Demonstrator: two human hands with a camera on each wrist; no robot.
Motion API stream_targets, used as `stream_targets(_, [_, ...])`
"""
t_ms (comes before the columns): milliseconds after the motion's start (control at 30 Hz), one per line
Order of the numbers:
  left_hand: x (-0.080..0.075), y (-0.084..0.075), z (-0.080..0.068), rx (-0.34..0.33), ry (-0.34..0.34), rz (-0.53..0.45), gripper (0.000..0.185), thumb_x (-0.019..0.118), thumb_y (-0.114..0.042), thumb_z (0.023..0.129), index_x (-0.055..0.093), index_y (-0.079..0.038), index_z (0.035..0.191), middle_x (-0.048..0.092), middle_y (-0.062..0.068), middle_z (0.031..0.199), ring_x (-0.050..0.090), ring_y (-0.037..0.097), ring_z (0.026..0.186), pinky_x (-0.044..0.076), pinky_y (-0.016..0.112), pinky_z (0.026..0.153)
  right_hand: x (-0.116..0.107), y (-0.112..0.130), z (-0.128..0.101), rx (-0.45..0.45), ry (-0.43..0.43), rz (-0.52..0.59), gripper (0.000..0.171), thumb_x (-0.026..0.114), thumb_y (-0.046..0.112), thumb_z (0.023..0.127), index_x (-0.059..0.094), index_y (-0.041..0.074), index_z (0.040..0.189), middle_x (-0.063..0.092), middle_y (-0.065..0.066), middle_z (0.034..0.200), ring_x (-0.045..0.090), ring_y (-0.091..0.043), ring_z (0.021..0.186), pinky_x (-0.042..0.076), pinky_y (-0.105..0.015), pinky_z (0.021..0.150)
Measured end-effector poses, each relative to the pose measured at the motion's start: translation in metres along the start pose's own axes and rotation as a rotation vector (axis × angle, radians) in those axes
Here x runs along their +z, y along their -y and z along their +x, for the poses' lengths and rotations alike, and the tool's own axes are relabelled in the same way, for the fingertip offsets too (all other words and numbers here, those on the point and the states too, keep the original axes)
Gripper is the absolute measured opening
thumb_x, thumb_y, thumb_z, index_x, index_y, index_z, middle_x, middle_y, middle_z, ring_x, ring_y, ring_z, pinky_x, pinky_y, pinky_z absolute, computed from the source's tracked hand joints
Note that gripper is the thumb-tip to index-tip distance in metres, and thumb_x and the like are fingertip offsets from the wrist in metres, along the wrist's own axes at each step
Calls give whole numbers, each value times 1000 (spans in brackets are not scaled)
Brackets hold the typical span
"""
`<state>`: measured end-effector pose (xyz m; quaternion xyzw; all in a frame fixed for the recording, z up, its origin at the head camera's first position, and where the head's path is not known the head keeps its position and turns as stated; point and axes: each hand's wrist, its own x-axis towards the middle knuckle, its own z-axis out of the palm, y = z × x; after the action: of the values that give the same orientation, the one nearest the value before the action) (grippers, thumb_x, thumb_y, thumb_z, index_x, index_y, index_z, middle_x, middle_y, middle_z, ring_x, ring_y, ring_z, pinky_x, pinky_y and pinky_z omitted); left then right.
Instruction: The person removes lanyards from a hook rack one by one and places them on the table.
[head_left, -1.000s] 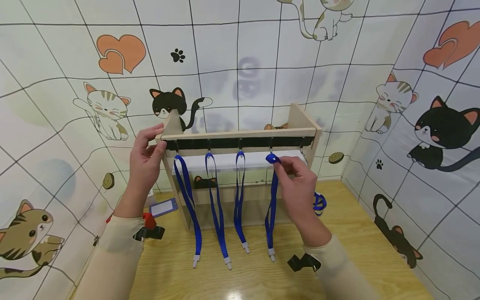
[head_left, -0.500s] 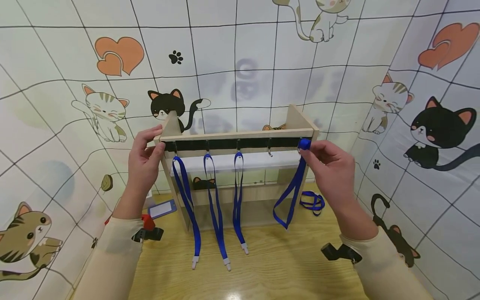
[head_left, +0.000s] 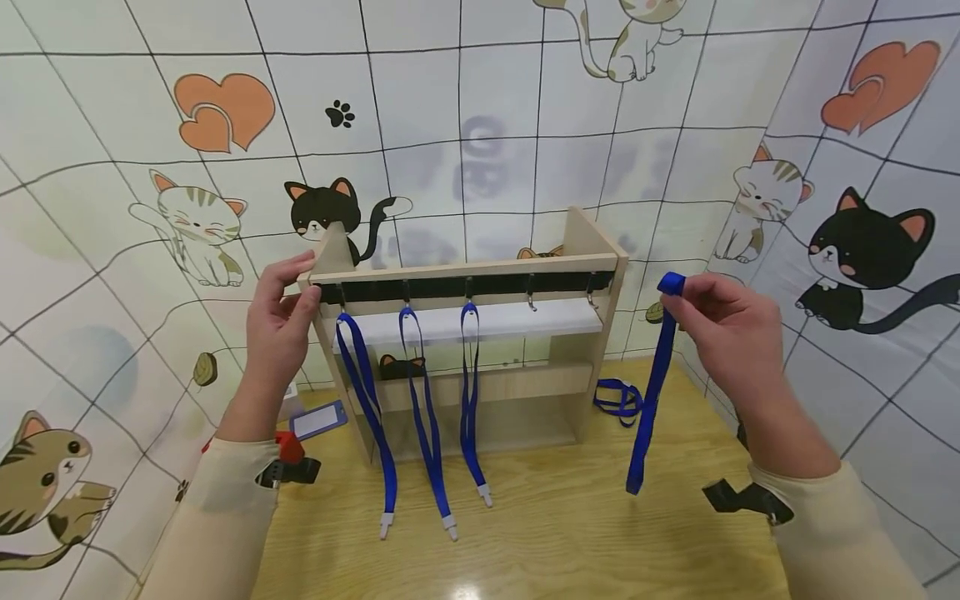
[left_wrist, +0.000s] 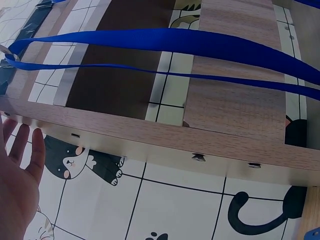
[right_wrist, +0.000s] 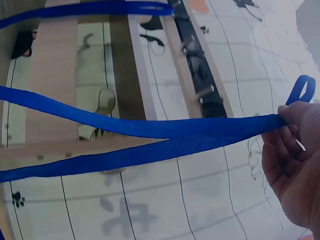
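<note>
The wooden rack [head_left: 465, 333] stood on a light wooden table [head_left: 555, 533] in a corner whose walls [head_left: 480, 100] were covered with tiled cat and heart pictures. At about 3 o'clock from the rack, off its hooks, the right hand [head_left: 723, 333] pinched the top loop of a blue lanyard [head_left: 651, 392] between thumb and fingers, and the strap hung down over the table. At 9 o'clock the left hand [head_left: 281, 321] held the rack's upper left corner with fingers curled around it, while three blue lanyards [head_left: 420, 400] hung from the hooks and another lanyard [head_left: 618, 398] lay on the table near the rack's right side.
</note>
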<state>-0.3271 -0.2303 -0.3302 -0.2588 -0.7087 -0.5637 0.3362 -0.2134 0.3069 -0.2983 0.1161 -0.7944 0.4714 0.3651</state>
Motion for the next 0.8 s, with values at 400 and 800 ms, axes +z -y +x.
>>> stream_targets(400, [-1,3,1,2,-6,6,39,65,-11,111,62,-5,150,59,6,160,56,23,142,53,26,105,-36,-45,14,125,-10,-168,21,77,17,106,77,-2,115,74,27,94,69,2,88,51,-9,79])
stream_targets(800, [0,3,0,0,-6,-7,39,65,-11,111,62,-3,149,59,7,160,56,23,142,53,25,103,-48,-78,28,240,-2,-330,35,72,36,109,77,3,120,64,30,86,57,-10,88,44,-19,72])
